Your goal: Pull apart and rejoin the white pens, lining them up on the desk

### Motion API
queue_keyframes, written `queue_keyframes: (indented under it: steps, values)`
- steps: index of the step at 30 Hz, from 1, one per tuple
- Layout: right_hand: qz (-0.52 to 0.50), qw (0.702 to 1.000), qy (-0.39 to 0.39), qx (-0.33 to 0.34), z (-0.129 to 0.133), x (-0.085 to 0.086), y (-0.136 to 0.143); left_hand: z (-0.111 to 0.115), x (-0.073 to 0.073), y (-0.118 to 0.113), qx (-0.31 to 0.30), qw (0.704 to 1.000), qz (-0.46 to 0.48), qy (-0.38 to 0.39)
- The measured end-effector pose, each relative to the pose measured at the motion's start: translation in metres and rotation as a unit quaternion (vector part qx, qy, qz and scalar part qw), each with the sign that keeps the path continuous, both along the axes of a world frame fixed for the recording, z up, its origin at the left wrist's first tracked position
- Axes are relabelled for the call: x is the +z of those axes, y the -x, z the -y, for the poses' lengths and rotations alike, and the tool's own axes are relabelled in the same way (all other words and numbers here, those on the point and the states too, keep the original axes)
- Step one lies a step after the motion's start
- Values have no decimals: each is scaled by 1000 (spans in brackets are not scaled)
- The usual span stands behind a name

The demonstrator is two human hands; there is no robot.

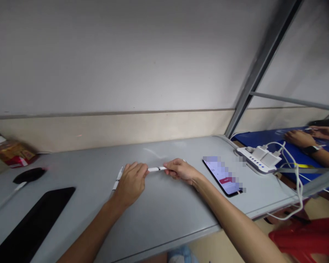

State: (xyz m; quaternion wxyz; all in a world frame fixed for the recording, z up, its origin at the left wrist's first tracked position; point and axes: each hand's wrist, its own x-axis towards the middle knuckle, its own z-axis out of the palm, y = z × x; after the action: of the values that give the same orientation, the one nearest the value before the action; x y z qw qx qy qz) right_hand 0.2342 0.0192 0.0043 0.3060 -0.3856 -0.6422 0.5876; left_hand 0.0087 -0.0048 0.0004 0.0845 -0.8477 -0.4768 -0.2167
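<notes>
Past bare forearms [233,215], hold the slim white black-banded rod [154,169] straight between the gripping fingers of left hand [133,182] and right hand [181,170], steadying from both sides without nudging the white dark-marked strip [117,181] just left of the left fingers.

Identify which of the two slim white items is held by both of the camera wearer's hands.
The banded white stick bridging the left hand and right hand; the other white item, partly hidden beside the left hand, doesn't reach the right.
</notes>
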Motion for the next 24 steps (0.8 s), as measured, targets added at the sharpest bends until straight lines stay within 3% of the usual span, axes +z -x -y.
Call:
queue_keyframes:
  steps: [3,5,10,17,24]
  values:
    - [67,976,-204,-42,4,2,3,-1,-2,1,16,999,36,22]
    - [84,951,-289,-67,6,3,5,-2,-4,2,25,997,65,41]
    - [130,935,-321,-78,5,0,6,-3,-4,-1,29,996,71,54]
    - [211,873,-430,-87,5,-6,6,2,-1,-6,16,996,33,75]
    - [329,835,-440,-30,12,-6,17,3,-6,-7,-9,997,13,81]
